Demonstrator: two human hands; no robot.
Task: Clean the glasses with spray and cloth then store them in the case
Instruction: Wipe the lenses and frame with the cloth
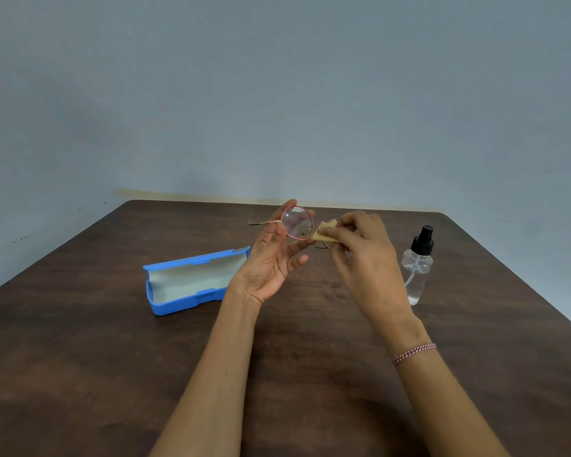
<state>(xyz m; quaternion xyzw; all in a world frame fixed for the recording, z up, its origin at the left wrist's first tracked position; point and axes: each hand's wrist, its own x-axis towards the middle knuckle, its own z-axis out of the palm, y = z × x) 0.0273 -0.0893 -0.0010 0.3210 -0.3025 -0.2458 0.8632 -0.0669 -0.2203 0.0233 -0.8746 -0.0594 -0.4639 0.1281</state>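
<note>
The left hand (271, 258) holds the glasses (297, 222) above the tabletop (112, 374), its grip clamped on the rim of one lens. The right hand (360, 249) has its grip pinched on the yellow cloth (323, 234), which covers the other lens. The open blue case (192, 280) lies on the tabletop at left – its right end hidden behind the left hand – and the clear spray bottle (417, 265) stands upright at right, partly behind the right forearm.
</note>
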